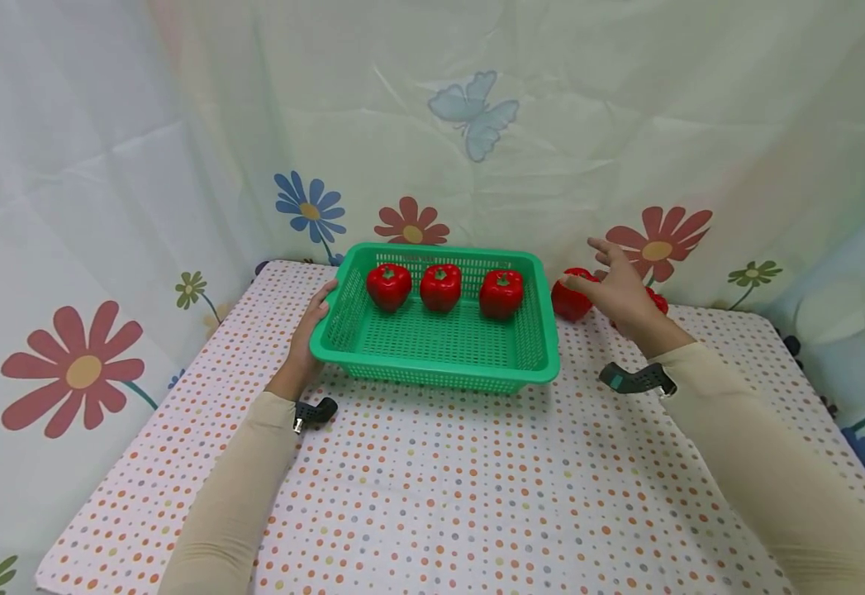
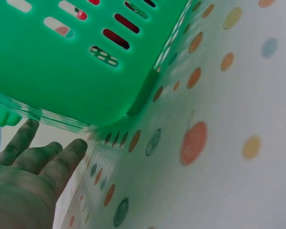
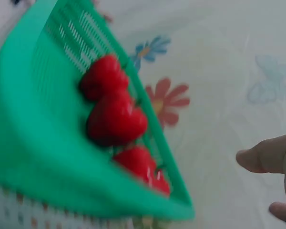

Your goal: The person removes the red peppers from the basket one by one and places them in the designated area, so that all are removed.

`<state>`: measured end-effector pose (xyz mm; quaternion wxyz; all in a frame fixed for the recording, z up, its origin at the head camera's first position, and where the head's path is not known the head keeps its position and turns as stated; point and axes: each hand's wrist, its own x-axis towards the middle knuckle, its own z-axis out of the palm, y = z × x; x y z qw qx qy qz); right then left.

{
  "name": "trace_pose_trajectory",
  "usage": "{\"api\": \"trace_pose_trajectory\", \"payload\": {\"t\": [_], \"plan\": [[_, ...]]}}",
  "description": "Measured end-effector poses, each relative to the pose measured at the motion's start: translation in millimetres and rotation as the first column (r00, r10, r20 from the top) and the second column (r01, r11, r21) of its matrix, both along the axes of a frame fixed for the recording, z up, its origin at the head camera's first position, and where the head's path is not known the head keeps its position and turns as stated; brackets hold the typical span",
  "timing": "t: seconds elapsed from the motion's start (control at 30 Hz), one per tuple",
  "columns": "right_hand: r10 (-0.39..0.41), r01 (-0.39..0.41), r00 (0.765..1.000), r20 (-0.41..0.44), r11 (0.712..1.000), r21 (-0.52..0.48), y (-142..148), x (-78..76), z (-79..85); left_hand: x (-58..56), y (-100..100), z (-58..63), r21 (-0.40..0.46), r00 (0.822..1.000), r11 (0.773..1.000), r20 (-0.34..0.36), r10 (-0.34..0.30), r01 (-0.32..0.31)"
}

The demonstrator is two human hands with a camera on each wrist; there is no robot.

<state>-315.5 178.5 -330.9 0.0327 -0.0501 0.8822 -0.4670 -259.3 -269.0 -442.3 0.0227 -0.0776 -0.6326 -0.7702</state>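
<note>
A green plastic basket (image 1: 432,373) holds three red bell peppers along its back wall: a left one (image 1: 389,286), a middle one (image 1: 440,287) and a right one (image 1: 501,294). My left hand (image 1: 309,330) rests against the basket's left side; in the left wrist view its fingers (image 2: 62,164) lie fairly straight by the basket wall. To the right of the basket, my right hand (image 1: 621,293) hovers with spread fingers and holds nothing. Below and beside it are a red bell pepper (image 1: 572,299) and another (image 1: 658,301), each partly hidden by the hand.
A table with a dotted cloth (image 1: 432,496) carries everything. Behind it hangs a curtain (image 1: 551,165) printed with flowers and a butterfly, close to the table's back edge. Small dark objects (image 1: 792,345) show at the table's right edge.
</note>
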Motion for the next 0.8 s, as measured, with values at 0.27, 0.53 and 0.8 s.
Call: {"api": "trace_pose_trajectory", "payload": {"t": [0.27, 0.53, 0.8], "plan": [[0.211, -0.187, 0.972, 0.103, 0.961, -0.203, -56.2, -6.3, 18.1, 4.0, 1.4, 3.9, -0.023, 0.999, 1.000, -0.030, -0.017, 0.016], [0.287, -0.235, 0.948, 0.136, 0.923, -0.306, -120.3, -28.7, -12.4, -0.6, 0.7, -1.8, -0.012, 0.999, 1.000, -0.042, -0.030, 0.029], [0.260, -0.244, 0.965, 0.034, 0.939, -0.241, -158.6, -45.5, -41.0, -8.1, -2.6, -10.0, -0.033, 0.998, 0.999, -0.056, 0.000, -0.002]]}}
